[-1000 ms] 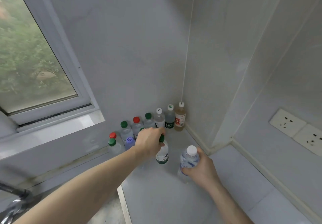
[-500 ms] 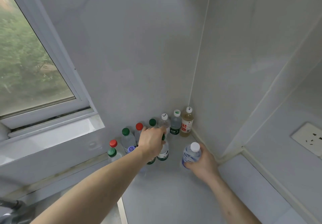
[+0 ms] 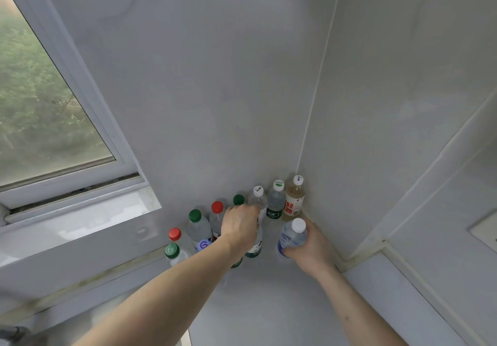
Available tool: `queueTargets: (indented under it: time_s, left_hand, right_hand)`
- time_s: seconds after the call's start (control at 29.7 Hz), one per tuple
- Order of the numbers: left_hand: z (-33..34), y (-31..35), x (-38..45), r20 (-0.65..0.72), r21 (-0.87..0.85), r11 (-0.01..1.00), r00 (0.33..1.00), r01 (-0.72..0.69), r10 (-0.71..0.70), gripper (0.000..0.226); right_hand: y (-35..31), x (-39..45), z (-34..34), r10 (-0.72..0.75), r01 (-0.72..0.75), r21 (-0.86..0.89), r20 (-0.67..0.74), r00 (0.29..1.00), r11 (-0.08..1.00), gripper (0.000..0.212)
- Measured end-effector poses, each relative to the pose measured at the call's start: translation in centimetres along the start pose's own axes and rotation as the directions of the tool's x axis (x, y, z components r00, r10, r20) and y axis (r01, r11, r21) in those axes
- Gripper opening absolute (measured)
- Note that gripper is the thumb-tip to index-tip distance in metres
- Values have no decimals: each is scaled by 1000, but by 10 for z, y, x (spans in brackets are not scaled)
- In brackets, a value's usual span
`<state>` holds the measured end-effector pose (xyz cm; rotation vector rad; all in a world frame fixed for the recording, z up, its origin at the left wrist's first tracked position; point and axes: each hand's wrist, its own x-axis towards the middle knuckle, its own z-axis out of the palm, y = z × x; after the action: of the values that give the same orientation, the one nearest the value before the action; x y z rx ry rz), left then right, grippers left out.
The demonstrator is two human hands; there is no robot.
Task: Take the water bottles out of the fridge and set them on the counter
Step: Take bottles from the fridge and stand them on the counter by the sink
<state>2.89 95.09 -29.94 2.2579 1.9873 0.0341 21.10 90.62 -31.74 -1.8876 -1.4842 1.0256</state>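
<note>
Bottles being set down: white-capped bottle [image 3: 291, 236] stands on the table [image 3: 269, 305] at 1 o'clock, right hand [image 3: 313, 248] wrapped around it. Left hand [image 3: 240, 228] grips green-labelled bottle [image 3: 254, 247] from above. Next, likely release both.

I see through 1 wide-angle camera on my head, looking forward and down into the counter corner [image 3: 269, 305]. It sits high and close enough that both my forearms enter from the bottom edge and meet near the lower centre. The window [image 3: 40, 109] leans across the upper left, bent by the lens; walls fill the top and right. No 2nd view shares this scene.
</note>
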Motion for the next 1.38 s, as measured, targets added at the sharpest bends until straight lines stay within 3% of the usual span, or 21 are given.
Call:
queueTargets:
  time_s: [0.2,0.54,0.78,1.05,1.32,1.38]
  left_hand:
    - [-5,-2,-4,-60,4,1000,998,-20,20,19]
    - [-9,-10,4,-44,22,999,999,31,-30,15]
    - [0,-18,3,-101,-90,996,995,-20,11,43]
    - [8,-26,-4,-104,-64,996,993,-66,59,18]
    - [15,-25,-25,-22,-51,993,995,-102,101,57]
    - [11,-27,-36,-16,-74,993,995,-96,95,68]
  right_hand:
    - [-6,16,5,-46,47,-43,23,999,998,47]
    - [4,62,43,-24,24,-12,-20,999,1000,37]
    - [-4,72,57,-55,54,-28,-16,998,998,40]
    - [-1,73,64,-70,71,-62,4,998,996,38]
    - [-7,55,60,-122,114,87,88,989,990,42]
    - [-7,46,59,-169,162,148,37,985,976,59]
